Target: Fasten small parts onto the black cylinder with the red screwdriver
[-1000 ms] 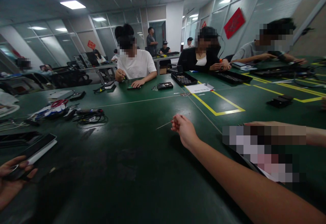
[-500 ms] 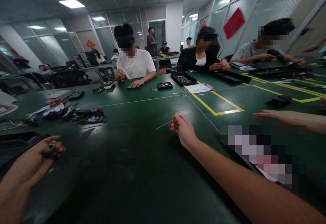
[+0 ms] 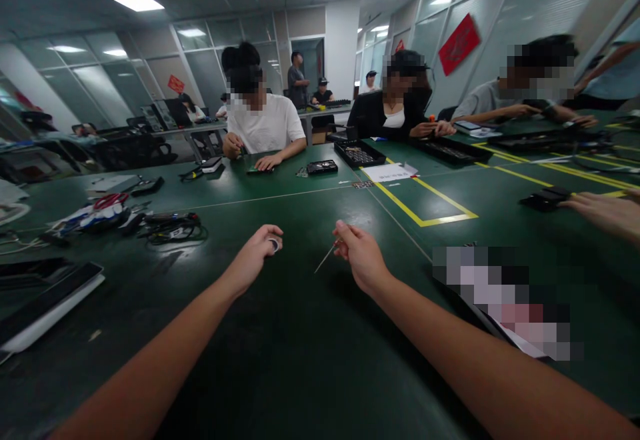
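Observation:
My left hand [image 3: 256, 253] is curled round a small dark round thing [image 3: 274, 245] with a pale rim; its kind is mostly hidden by the fingers. Across a short gap, my right hand [image 3: 361, 253] pinches a thin metal rod [image 3: 324, 260] that slants down and left over the green table [image 3: 300, 333]. A bit of red shows where the rod meets my fingers. Rod and round thing are apart, and both hands are held above the tabletop.
Left, a black-and-white flat case [image 3: 53, 307] lies near coiled black cables [image 3: 175, 228]. A partly blurred-out item [image 3: 505, 303] lies right of my arm. Another person's hand [image 3: 607, 217] touches a black object [image 3: 547, 198]. Several people sit opposite with black trays [image 3: 359, 154].
My left hand has swung from the far left to the middle with the dark round thing. The rod in my right hand now tips more steeply downward. The neighbour's hand has shifted right.

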`<state>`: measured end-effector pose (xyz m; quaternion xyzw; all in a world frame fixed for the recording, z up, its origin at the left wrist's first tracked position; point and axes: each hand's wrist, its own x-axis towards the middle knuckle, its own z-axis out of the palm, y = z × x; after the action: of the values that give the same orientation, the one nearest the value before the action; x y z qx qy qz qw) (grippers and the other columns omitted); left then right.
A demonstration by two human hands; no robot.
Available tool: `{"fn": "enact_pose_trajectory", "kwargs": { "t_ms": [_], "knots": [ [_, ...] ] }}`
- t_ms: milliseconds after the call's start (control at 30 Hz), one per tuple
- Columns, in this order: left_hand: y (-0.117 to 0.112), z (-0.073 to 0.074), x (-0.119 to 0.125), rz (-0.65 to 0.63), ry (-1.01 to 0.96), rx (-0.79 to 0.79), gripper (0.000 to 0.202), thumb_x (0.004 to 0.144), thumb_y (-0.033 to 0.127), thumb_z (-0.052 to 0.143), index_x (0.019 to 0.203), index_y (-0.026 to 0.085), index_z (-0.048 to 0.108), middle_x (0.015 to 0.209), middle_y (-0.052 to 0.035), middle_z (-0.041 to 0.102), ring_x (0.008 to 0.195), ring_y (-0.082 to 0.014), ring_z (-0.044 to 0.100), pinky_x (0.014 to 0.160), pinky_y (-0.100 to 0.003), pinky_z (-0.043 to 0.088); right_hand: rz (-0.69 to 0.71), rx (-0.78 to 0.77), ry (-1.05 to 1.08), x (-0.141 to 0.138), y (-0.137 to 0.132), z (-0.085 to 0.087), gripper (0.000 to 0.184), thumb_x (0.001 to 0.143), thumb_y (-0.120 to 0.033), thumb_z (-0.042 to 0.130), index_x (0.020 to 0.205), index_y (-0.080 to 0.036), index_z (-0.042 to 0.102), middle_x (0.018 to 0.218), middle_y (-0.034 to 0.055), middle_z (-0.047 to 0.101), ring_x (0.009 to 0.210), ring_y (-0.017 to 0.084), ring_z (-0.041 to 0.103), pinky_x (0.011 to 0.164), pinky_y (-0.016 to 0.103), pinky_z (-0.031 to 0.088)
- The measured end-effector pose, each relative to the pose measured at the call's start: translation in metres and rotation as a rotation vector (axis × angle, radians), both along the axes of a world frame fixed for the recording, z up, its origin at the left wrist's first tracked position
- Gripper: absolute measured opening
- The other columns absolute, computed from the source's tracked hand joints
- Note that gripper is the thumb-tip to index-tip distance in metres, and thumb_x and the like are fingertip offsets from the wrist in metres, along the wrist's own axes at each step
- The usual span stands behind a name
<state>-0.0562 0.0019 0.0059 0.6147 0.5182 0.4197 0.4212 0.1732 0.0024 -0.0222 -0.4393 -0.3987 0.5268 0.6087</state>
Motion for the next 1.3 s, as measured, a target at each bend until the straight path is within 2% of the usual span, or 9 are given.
{"fn": "enact_pose_trajectory", "kwargs": {
  "t_ms": [67,133,200,300,467,667,900,1167,1300],
  "knots": [
    [0.005,-0.012,0.017,-0.037,0.146,0.097,0.048,0.063,0.009,0.053,0.110,0.019,0.055,0.100,-0.0045,0.061,0.091,-0.0200,0.058,0.082,-0.031,0.046,-0.013,0.015,-0.022,0.000,-0.001,0.002,0.044,0.071,-0.062,0.078,0.076,-0.019,0.070,0.058,-0.0029,0.057,0.051,0.011,0.046,0.056,0.029,0.046],
    [0.007,-0.025,0.027,-0.008,0.297,0.153,0.052,0.067,0.003,0.053,0.117,0.019,0.053,0.110,-0.0069,0.061,0.097,-0.0211,0.059,0.087,-0.035,0.047,-0.023,0.032,-0.035,0.001,-0.001,0.003,0.041,0.074,-0.060,0.076,0.077,-0.019,0.072,0.059,-0.0025,0.057,0.052,0.011,0.047,0.056,0.029,0.045],
    [0.007,-0.038,0.031,0.007,0.397,0.198,0.051,0.075,0.001,0.050,0.122,0.019,0.053,0.115,-0.0097,0.061,0.104,-0.0230,0.060,0.092,-0.038,0.048,-0.033,0.048,-0.031,0.001,0.000,0.003,0.038,0.077,-0.058,0.074,0.076,-0.020,0.072,0.058,-0.0029,0.056,0.051,0.012,0.046,0.056,0.029,0.045],
    [0.007,-0.048,0.028,-0.083,0.451,0.284,0.042,0.084,0.003,0.051,0.122,0.019,0.059,0.119,-0.0108,0.064,0.113,-0.0247,0.060,0.102,-0.043,0.048,-0.045,0.083,-0.018,0.003,0.002,0.002,0.035,0.078,-0.055,0.071,0.076,-0.021,0.071,0.059,-0.0023,0.057,0.053,0.013,0.048,0.057,0.030,0.045],
    [0.011,-0.048,0.020,-0.134,0.471,0.397,0.028,0.088,0.011,0.059,0.112,0.022,0.068,0.123,-0.0086,0.066,0.119,-0.0264,0.059,0.110,-0.049,0.043,-0.022,0.152,-0.061,0.003,0.002,-0.002,0.030,0.081,-0.050,0.069,0.086,-0.021,0.073,0.072,0.0010,0.065,0.064,0.015,0.056,0.061,0.030,0.046],
    [0.011,-0.047,0.022,-0.064,0.419,0.298,0.036,0.086,0.011,0.065,0.121,0.020,0.065,0.120,-0.0074,0.069,0.114,-0.0249,0.063,0.106,-0.043,0.047,-0.003,0.220,-0.202,0.001,-0.002,-0.002,0.027,0.086,-0.048,0.067,0.089,-0.021,0.072,0.076,0.0020,0.068,0.068,0.016,0.060,0.065,0.031,0.048],
    [0.011,-0.049,0.020,-0.071,0.424,0.307,0.031,0.091,0.017,0.064,0.120,0.024,0.067,0.123,-0.0054,0.069,0.117,-0.0250,0.061,0.107,-0.044,0.045,-0.001,0.260,-0.292,0.001,-0.004,0.000,0.026,0.088,-0.047,0.065,0.092,-0.022,0.071,0.077,0.0025,0.070,0.069,0.018,0.061,0.066,0.032,0.048],
    [0.010,-0.047,0.021,-0.052,0.394,0.291,0.034,0.091,0.020,0.065,0.125,0.024,0.066,0.126,-0.0060,0.068,0.119,-0.0253,0.060,0.107,-0.044,0.044,-0.105,0.263,-0.363,0.002,-0.004,-0.001,0.023,0.090,-0.045,0.061,0.089,-0.023,0.067,0.076,0.0024,0.069,0.069,0.019,0.062,0.068,0.033,0.047],
    [0.009,-0.047,0.020,-0.068,0.410,0.308,0.034,0.091,0.019,0.066,0.124,0.026,0.068,0.125,-0.0051,0.068,0.117,-0.0253,0.060,0.106,-0.044,0.045,-0.109,0.250,-0.430,0.003,-0.004,0.000,0.025,0.091,-0.045,0.059,0.090,-0.022,0.067,0.070,0.0008,0.065,0.063,0.018,0.059,0.062,0.032,0.044]
  ]
}}
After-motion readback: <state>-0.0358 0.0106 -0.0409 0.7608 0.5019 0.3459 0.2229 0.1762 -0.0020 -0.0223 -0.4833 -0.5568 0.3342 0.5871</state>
